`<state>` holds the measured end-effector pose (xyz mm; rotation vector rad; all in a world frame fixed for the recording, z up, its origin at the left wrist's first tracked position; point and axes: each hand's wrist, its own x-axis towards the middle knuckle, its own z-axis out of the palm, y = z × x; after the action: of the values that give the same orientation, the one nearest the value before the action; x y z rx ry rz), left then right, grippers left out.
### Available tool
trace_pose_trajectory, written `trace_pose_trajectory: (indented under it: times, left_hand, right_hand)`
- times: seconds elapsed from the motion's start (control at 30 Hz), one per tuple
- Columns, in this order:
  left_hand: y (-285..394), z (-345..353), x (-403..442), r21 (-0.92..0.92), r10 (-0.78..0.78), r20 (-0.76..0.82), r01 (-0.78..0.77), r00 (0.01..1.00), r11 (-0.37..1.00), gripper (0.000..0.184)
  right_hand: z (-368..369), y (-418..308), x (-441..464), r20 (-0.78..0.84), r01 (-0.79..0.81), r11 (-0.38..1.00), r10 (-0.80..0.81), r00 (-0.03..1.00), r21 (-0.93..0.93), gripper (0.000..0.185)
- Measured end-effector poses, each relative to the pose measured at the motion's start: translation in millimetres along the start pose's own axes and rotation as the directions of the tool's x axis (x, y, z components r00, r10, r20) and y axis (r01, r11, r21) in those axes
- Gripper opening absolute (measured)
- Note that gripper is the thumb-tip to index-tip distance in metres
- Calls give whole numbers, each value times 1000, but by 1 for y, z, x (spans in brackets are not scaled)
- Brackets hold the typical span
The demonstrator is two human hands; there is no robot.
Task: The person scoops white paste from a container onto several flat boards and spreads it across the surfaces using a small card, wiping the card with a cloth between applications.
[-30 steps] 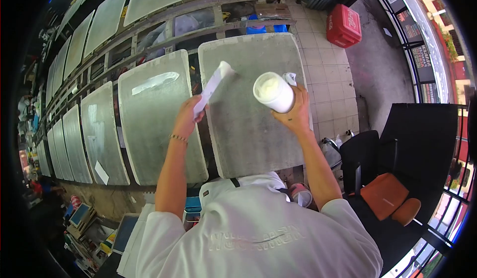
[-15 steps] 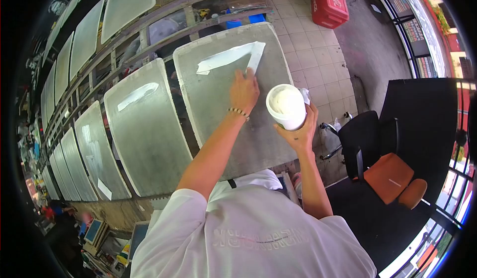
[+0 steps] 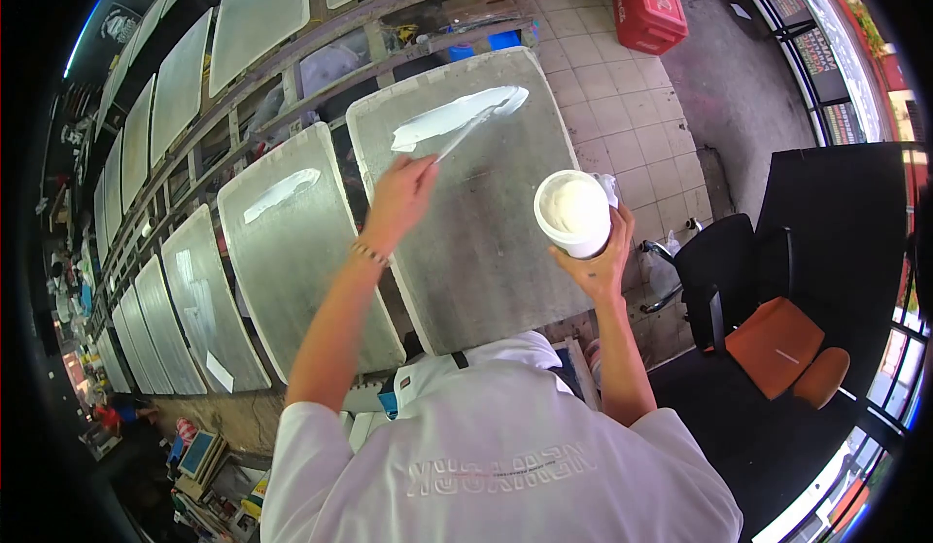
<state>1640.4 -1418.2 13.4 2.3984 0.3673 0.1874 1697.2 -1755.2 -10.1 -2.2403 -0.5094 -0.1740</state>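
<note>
My left hand (image 3: 400, 198) grips a thin flat spreader (image 3: 461, 137), seen nearly edge-on, its far end at a streak of white paste (image 3: 442, 121) on the nearest grey board (image 3: 476, 242). Held in my right hand (image 3: 604, 256) is a white tub (image 3: 573, 215) of white paste, tilted so its open mouth faces me, over the board's right edge. A crumpled white cloth or paper shows behind the tub. The neighbouring board (image 3: 301, 261) on the left carries another white streak (image 3: 282, 194).
More grey boards line up on a rail frame (image 3: 277, 72) to the left. A white card (image 3: 220, 371) lies on one. At the right are a red cooler box (image 3: 650, 11), a black chair (image 3: 714, 271) and an orange cushion (image 3: 775, 347). Tiled floor lies beyond the near board.
A second ago the nearest board was bare; a white streak now crosses it. Since half a second ago my left hand has moved left and the spreader has turned edge-on.
</note>
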Motion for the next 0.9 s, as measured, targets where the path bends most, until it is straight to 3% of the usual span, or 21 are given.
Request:
trace_pose_trajectory:
  times: [0.03,0.07,0.1,0.13,0.27,0.33,0.47,0.5,0.53,0.57,0.6,0.67,0.7,0.9]
  left_hand:
    - [-8,30,12,-190,0,-77,-15,997,982,25]
    - [-10,47,20,-194,6,-76,-21,997,981,25]
    - [-10,61,27,-413,-266,115,289,957,864,26]
    - [-15,74,27,-535,-461,355,581,814,614,28]
    - [-63,71,-2,-425,-558,394,683,731,594,30]
    - [-70,49,-15,-128,-561,295,614,774,779,33]
    - [-50,-9,-33,-264,-498,322,582,805,769,28]
    - [-46,-14,-34,-230,-288,163,320,944,919,25]
    - [-44,-15,-39,-153,-44,17,46,999,987,22]
    - [-42,2,-36,-144,11,-80,-22,997,989,22]
    - [-41,17,-35,-144,6,-75,-16,997,989,22]
    - [-47,40,-38,370,142,-74,-105,987,923,29]
    - [-46,46,-45,393,163,-46,-133,985,910,37]
    - [-42,25,-84,439,10,100,-53,995,897,34]
  right_hand:
    - [1,-1,0,2,-12,1000,12,1000,15,105]
    - [3,-2,0,-3,-12,1000,13,1000,10,105]
    - [3,-4,2,-5,-16,999,16,1000,35,105]
    - [3,-4,1,1,-19,998,19,1000,60,105]
    - [3,2,-7,4,6,999,-6,1000,33,105]
    - [3,4,-9,26,-22,1000,21,999,16,105]
    - [2,13,-12,-7,-19,999,19,1000,41,104]
    - [-2,10,-13,-4,-17,999,17,1000,48,104]
    - [-5,7,-16,10,-15,998,15,1000,55,104]
    - [-6,7,-18,15,-24,998,23,1000,54,104]
    - [-5,7,-17,5,-35,999,35,999,35,102]
    - [-2,4,-16,2,-48,999,48,999,22,100]
    - [-2,2,-14,1,-44,999,44,999,26,100]
    - [13,4,-8,48,-13,997,9,999,74,105]
